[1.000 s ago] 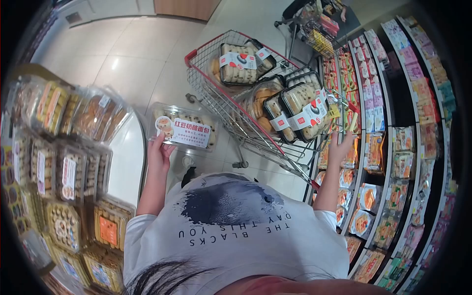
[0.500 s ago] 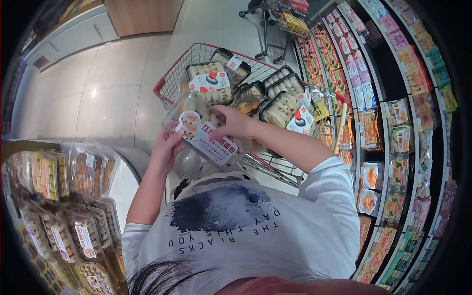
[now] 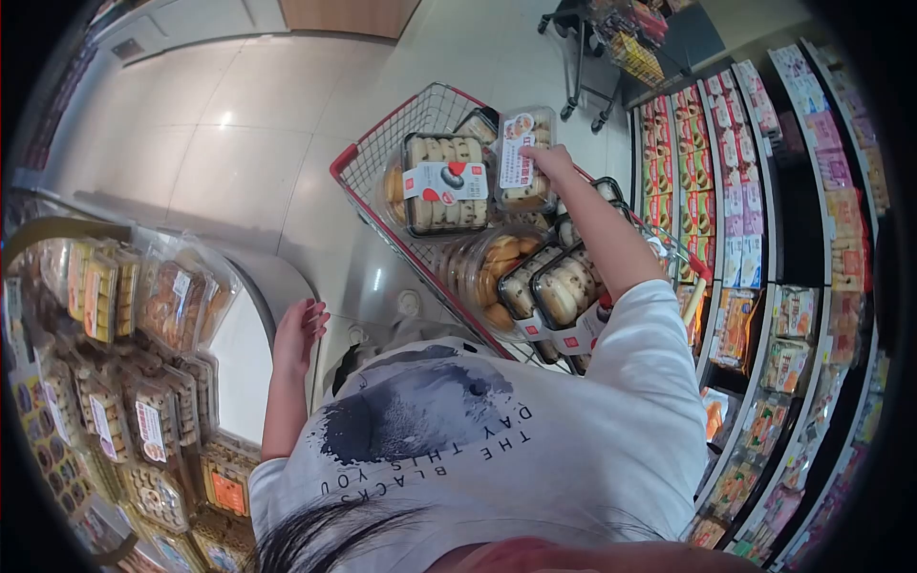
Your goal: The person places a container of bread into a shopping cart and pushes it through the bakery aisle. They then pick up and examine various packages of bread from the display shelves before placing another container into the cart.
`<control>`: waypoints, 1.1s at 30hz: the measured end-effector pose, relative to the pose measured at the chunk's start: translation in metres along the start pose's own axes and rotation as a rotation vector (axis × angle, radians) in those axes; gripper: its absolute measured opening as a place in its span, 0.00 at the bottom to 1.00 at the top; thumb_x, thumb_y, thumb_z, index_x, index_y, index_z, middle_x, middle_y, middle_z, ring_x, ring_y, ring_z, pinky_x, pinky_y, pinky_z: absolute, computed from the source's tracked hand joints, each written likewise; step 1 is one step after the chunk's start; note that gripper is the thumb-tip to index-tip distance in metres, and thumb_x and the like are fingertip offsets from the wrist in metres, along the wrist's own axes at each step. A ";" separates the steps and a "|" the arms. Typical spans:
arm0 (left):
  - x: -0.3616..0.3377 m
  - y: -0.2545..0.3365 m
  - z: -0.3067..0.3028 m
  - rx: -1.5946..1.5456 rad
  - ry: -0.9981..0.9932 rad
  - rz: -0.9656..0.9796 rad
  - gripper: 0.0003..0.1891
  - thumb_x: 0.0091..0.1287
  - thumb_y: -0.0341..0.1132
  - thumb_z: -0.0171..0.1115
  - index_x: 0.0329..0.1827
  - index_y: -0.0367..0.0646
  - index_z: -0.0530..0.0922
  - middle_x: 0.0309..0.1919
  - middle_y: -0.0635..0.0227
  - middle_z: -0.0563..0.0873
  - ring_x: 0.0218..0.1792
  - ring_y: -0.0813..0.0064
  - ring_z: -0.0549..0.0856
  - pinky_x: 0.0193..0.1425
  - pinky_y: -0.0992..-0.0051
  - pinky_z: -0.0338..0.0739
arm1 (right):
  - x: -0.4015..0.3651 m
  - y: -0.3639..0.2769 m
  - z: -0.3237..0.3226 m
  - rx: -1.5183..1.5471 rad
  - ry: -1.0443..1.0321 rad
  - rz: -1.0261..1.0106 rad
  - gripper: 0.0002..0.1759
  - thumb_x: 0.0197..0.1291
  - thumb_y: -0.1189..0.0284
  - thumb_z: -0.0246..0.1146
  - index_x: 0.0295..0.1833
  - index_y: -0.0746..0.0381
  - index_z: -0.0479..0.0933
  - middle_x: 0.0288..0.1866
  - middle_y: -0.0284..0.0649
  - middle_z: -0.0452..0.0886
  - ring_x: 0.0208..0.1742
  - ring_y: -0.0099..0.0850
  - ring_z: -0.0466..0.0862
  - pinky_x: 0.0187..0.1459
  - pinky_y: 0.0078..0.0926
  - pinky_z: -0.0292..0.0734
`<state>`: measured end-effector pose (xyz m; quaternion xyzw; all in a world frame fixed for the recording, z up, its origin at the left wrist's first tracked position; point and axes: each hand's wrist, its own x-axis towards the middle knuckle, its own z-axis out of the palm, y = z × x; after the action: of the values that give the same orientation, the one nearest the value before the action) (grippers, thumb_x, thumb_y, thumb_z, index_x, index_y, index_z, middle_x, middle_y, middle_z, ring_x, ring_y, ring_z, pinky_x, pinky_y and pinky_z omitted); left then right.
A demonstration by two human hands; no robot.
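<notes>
My right hand (image 3: pixel 547 163) grips a clear plastic box of bread (image 3: pixel 526 183) with a white label and red lettering, at the far side of the shopping cart (image 3: pixel 352 199). Beside it in the cart lies a black-bottomed pack of round buns (image 3: pixel 445 205) with a white and red band. Nearer to me are more bun packs (image 3: pixel 569 285) and a clear round tub of golden pastries (image 3: pixel 503 258). My left hand (image 3: pixel 301 330) hangs by the display counter's edge, its fingers loosely apart and nothing in them.
At my left a curved display counter (image 3: pixel 250 368) carries several packs of pastries (image 3: pixel 153 420). Shelves of boxed goods (image 3: pixel 735 191) line the right side. A second cart (image 3: pixel 626 48) stands ahead beyond mine, and tiled floor (image 3: pixel 239 162) shows at the left.
The bread box went from both hands in front of my chest to the cart's far side in my right hand. My left hand let go and dropped back left. The view shifted.
</notes>
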<state>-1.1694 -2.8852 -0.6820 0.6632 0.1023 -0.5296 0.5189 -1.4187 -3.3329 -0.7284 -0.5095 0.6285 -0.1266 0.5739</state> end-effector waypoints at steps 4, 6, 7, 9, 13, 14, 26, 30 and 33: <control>-0.013 -0.016 -0.039 -0.001 0.171 0.002 0.17 0.66 0.43 0.48 0.49 0.39 0.71 0.45 0.63 0.80 0.44 0.74 0.79 0.44 0.75 0.71 | 0.024 0.032 0.012 -0.350 0.120 -0.164 0.38 0.37 0.67 0.73 0.50 0.76 0.62 0.42 0.54 0.77 0.42 0.39 0.81 0.41 0.31 0.77; -0.020 -0.019 -0.054 0.007 0.219 0.037 0.18 0.66 0.44 0.48 0.51 0.40 0.70 0.45 0.62 0.80 0.44 0.72 0.79 0.45 0.75 0.71 | 0.071 0.075 0.006 -0.402 0.099 -0.259 0.41 0.36 0.66 0.73 0.51 0.75 0.58 0.45 0.55 0.76 0.45 0.41 0.80 0.45 0.32 0.76; -0.024 -0.019 -0.061 0.007 0.244 0.054 0.18 0.66 0.44 0.48 0.52 0.40 0.70 0.46 0.62 0.80 0.44 0.71 0.80 0.45 0.74 0.71 | 0.075 0.083 0.006 -0.384 0.070 -0.257 0.42 0.36 0.65 0.73 0.52 0.76 0.57 0.45 0.56 0.76 0.46 0.42 0.80 0.45 0.33 0.75; -0.033 -0.019 -0.075 -0.028 0.285 0.095 0.18 0.66 0.44 0.48 0.51 0.40 0.70 0.46 0.62 0.80 0.44 0.71 0.79 0.45 0.75 0.71 | 0.054 0.077 0.015 -0.439 0.110 -0.249 0.45 0.33 0.64 0.74 0.52 0.77 0.57 0.45 0.57 0.75 0.46 0.43 0.79 0.47 0.32 0.75; -0.049 -0.027 -0.109 -0.109 0.363 0.173 0.18 0.66 0.43 0.48 0.51 0.40 0.70 0.46 0.62 0.79 0.44 0.72 0.79 0.46 0.74 0.71 | 0.056 0.069 0.022 -0.627 0.198 -0.212 0.43 0.33 0.67 0.73 0.52 0.76 0.59 0.46 0.56 0.75 0.48 0.42 0.78 0.49 0.32 0.74; -0.052 -0.030 -0.120 -0.139 0.385 0.182 0.19 0.65 0.44 0.49 0.52 0.39 0.69 0.48 0.61 0.78 0.46 0.70 0.79 0.48 0.73 0.71 | 0.048 0.063 0.027 -0.668 0.254 -0.184 0.39 0.35 0.71 0.72 0.52 0.74 0.61 0.47 0.52 0.75 0.48 0.40 0.78 0.48 0.32 0.74; -0.146 -0.018 -0.265 -0.312 1.220 0.933 0.24 0.64 0.42 0.56 0.57 0.36 0.63 0.48 0.60 0.75 0.50 0.69 0.77 0.51 0.74 0.70 | 0.040 0.028 0.020 -0.830 0.201 -0.256 0.48 0.38 0.55 0.72 0.57 0.76 0.57 0.50 0.59 0.73 0.49 0.44 0.78 0.47 0.34 0.75; -0.183 0.056 -0.292 -0.971 0.761 0.926 0.35 0.62 0.45 0.58 0.63 0.29 0.54 0.57 0.50 0.66 0.58 0.61 0.70 0.60 0.69 0.66 | 0.033 -0.005 0.023 -0.895 0.266 -0.296 0.47 0.41 0.53 0.69 0.57 0.76 0.57 0.51 0.62 0.71 0.51 0.48 0.76 0.50 0.35 0.73; -0.176 0.103 -0.322 -1.237 0.698 0.799 0.41 0.61 0.49 0.59 0.66 0.30 0.49 0.64 0.49 0.57 0.64 0.56 0.61 0.66 0.60 0.59 | 0.026 -0.026 0.025 -0.913 0.347 -0.495 0.43 0.43 0.58 0.68 0.57 0.77 0.60 0.54 0.63 0.69 0.56 0.52 0.72 0.57 0.37 0.67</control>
<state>-0.9806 -2.6012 -0.5123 0.3700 0.2878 0.0848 0.8792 -1.3800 -3.3550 -0.7319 -0.8111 0.5664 -0.0546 0.1353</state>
